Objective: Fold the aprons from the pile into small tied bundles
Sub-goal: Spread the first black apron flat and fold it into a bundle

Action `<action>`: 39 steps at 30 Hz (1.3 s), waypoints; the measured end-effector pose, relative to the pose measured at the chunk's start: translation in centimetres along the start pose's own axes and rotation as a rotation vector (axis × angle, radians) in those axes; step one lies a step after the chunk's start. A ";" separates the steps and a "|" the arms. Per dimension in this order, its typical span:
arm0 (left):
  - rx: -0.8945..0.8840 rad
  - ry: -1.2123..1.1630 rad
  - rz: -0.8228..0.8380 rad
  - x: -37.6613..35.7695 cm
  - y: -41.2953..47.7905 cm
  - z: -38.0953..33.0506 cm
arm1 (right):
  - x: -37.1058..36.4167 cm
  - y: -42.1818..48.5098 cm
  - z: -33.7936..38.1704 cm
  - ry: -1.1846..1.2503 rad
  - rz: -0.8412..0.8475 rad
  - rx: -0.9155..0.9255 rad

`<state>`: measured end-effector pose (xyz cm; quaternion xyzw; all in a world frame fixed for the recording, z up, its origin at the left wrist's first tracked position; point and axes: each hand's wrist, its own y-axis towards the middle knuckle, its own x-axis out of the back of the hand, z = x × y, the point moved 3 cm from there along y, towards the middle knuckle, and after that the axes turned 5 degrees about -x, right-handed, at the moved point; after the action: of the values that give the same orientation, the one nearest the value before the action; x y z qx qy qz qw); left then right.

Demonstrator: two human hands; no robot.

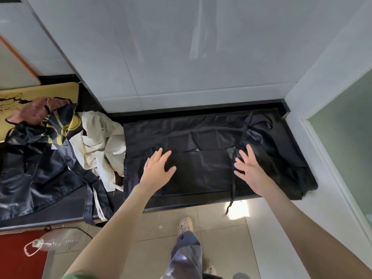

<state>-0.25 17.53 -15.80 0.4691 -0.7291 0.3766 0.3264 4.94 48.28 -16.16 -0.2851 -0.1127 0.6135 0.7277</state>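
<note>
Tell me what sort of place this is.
Probably a kitchen or utility corner, though I can't be sure: a dark counter runs along a glossy tiled wall, the floor is tiled, and aprons lie heaped on its left end.

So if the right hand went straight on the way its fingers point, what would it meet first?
Probably the bunched straps of the black apron just beyond the right hand, then the wall. Whether the palm already touches the cloth is unclear.
</note>
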 end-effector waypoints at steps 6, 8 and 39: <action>-0.109 0.452 0.128 -1.9 2.1 1.6 | -2.6 1.8 0.3 -0.706 -0.225 0.077; -0.185 0.494 0.114 -2.1 3.0 1.8 | -3.2 2.8 0.5 -1.167 -0.289 0.263; 0.448 0.329 0.052 5.9 4.9 8.1 | -12.3 10.4 -1.9 -1.766 0.179 0.473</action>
<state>-7.88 9.39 -16.22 0.4432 -0.5767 0.6079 0.3186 -5.37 36.86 -21.16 0.4360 -0.4768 0.6696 0.3664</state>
